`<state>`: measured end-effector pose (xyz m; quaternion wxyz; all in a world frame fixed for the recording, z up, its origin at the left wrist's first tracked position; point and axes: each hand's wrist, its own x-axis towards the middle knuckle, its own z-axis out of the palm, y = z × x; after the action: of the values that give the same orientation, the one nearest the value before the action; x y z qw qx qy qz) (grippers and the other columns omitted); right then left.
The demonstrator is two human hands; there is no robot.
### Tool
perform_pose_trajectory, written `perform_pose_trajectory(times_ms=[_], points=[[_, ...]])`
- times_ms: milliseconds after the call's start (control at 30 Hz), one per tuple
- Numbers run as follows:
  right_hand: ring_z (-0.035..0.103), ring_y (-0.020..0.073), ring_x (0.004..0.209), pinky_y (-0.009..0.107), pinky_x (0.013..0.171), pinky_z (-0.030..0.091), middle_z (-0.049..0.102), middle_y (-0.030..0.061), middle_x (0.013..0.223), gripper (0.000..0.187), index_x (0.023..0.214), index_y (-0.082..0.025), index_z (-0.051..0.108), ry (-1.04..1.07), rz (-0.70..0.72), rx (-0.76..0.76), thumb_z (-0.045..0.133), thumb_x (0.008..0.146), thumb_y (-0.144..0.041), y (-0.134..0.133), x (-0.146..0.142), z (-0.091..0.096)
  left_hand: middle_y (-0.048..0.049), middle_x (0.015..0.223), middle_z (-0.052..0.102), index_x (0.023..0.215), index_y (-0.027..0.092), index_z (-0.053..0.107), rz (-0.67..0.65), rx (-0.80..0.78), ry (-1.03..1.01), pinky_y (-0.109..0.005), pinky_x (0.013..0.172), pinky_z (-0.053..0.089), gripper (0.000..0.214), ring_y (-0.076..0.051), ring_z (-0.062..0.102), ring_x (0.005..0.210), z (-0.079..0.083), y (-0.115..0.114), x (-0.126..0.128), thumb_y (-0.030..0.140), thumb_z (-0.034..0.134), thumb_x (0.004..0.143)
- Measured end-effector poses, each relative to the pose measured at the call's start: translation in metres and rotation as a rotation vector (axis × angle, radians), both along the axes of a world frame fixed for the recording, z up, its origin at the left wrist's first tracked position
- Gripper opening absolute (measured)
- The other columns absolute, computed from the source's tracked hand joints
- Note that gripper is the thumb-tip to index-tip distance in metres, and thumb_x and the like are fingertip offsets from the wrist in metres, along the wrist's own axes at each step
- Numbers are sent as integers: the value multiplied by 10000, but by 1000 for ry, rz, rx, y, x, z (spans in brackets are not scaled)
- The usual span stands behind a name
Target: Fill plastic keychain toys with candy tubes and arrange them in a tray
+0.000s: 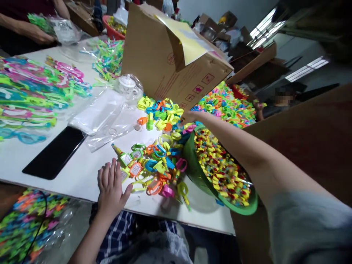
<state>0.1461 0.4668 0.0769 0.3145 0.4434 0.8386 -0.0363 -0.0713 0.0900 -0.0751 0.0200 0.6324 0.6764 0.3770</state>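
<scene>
Left hand (111,187) lies flat on the white table (82,165), fingers straight, slightly spread, gripping nothing. Glossy plastic rings (156,165) are heaped at its 2 o'clock. Right hand (189,117) curls over the far rim of a tilted green bowl (192,167) of small toys. A cardboard box (165,62) stands at 12 o'clock.

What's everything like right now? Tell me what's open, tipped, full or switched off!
left hand, open, flat on the table edge beside the toy pile.
right hand, at the green basin far rim; grip unclear.
green basin, tilted, full of small toys.
toy pile, loose, spread out.
cardboard box, tilted, flap open.
phone, lying flat, screen dark.
</scene>
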Motion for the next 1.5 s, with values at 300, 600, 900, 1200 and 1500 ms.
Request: perform_pose_trajectory(times_ms=[300, 600, 900, 1200, 1500], points=[[481, 117, 611, 268, 612, 347, 580, 9, 671, 272, 840, -150, 654, 659, 82, -115, 594, 833, -415, -233, -34, 99, -153, 1358, 457, 1391, 209, 320, -33, 482, -190, -496, 1067, 324, 655, -283, 395, 1295, 54, -22, 18, 254, 612, 807], [234, 43, 400, 192, 408, 193, 340, -106, 478, 330, 749, -184, 532, 1688, -866, -1168, 656, 764, -490, -417, -12, 5, -123, 1242, 581, 1241, 255, 442, -642, 290, -923, -339, 895, 500, 533, -229, 584, 1125, 105, -71, 71, 406, 681, 789], [460, 73, 521, 216, 542, 423, 520, -37, 601, 230, 858, -153, 665, 2059, -1201, -1281, 660, 739, -351, -453, 19, -31, -12, 851, 630, 1070, 233, 487, -416, 201, -1198, -225, 673, 486, 443, -116, 598, 740, 99, -91, 96, 546, 619, 785], [482, 62, 473, 197, 444, 425, 566, -21, 670, 384, 724, -180, 643, 2167, -1225, -965, 723, 684, -553, -460, 32, -36, -4, 894, 597, 936, 228, 561, -280, -105, -1579, -171, 647, 460, 497, -97, 559, 755, 111, -95, 104, 650, 652, 689], [643, 107, 612, 244, 639, 545, 667, -26, 699, 356, 789, -206, 662, 2209, -1266, -935, 870, 529, -333, -465, 29, -41, 26, 920, 524, 878, 227, 471, -277, -212, -1543, -211, 764, 469, 433, -93, 562, 823, 103, -95, 106, 435, 781, 659]])
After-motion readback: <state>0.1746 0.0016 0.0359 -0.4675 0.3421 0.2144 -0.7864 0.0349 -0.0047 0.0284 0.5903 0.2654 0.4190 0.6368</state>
